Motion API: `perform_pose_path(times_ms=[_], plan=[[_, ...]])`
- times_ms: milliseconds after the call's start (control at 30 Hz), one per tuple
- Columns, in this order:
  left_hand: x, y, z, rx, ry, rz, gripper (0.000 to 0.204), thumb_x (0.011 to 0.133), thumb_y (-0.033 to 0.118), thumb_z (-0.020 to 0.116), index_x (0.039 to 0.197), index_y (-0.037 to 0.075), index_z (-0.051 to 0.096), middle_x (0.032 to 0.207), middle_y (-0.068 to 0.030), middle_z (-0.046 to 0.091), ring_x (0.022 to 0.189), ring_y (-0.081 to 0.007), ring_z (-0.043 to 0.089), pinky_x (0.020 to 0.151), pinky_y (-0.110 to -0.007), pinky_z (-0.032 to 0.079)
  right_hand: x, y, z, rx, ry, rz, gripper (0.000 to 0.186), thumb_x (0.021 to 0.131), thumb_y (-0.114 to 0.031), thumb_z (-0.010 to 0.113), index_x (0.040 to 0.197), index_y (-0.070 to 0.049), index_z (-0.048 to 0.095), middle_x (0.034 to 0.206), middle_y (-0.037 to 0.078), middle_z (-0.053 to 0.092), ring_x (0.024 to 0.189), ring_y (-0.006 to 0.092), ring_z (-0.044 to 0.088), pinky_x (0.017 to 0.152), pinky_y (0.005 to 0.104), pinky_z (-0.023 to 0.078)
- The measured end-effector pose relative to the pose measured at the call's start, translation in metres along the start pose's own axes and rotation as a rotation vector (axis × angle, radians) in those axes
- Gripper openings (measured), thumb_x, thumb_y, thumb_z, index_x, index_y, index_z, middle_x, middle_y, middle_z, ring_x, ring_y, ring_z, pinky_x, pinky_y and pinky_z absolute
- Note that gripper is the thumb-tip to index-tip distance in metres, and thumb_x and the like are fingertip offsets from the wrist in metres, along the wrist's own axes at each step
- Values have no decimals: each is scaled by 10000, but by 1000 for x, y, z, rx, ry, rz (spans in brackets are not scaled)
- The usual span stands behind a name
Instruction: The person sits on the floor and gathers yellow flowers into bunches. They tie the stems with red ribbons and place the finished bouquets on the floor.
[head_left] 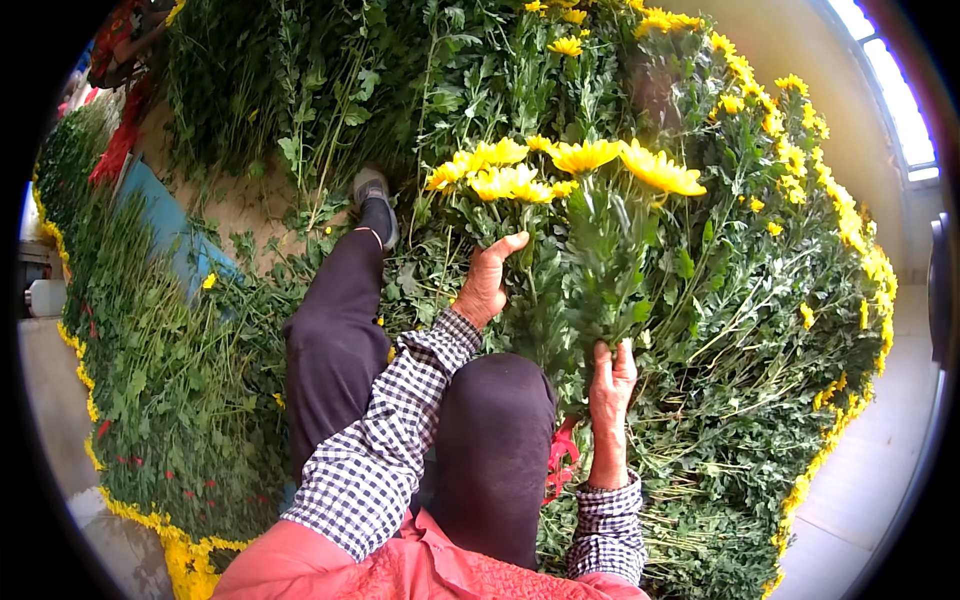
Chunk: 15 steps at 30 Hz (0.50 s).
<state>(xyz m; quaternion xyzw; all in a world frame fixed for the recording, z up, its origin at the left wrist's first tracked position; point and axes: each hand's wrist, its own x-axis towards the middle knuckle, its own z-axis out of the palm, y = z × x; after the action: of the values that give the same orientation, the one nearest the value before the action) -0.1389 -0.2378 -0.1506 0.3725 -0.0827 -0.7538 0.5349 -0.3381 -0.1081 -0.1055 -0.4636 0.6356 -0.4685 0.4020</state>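
My left hand (485, 283) is wrapped around the leafy stems of a bunch of yellow chrysanthemums (497, 180); its thumb points up and right, and the other fingers are hidden behind the leaves. To the right and lower, my right hand (612, 378) pinches the stem of more yellow chrysanthemums (660, 168), fingers pointing up. These flower heads are level with the bunch and just right of it. The leaves in my right hand are slightly blurred. Red ribbon-like strips (561, 462) lie between my right forearm and my knee.
Cut chrysanthemum stems (750, 370) are heaped to the right, yellow heads along the outer edge. Another long heap (180, 370) lies left, and more greenery (300, 80) stands ahead. A blue sheet (170, 225) shows on the floor. At the upper left is another person (122, 45).
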Motion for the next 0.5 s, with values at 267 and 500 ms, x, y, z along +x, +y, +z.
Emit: perform_pose_path(times_ms=[267,500], plan=[[16,-29,-38,-174,-294,32,327,970,341,539,1198,110,572,1071,22,610,921,-89,584,777,-281,504,-5,-6,50,-841,-21,-379,442,845,-89,658,1266,-40,534,1233,210,547,1120,374,553,923,399,481],[1,-6,-10,-28,-167,70,255,944,292,534,1123,128,607,1024,10,644,947,-131,611,817,-316,513,3,31,66,-712,155,-386,396,854,-61,627,1238,-30,535,1156,198,570,1048,388,567,868,412,479]])
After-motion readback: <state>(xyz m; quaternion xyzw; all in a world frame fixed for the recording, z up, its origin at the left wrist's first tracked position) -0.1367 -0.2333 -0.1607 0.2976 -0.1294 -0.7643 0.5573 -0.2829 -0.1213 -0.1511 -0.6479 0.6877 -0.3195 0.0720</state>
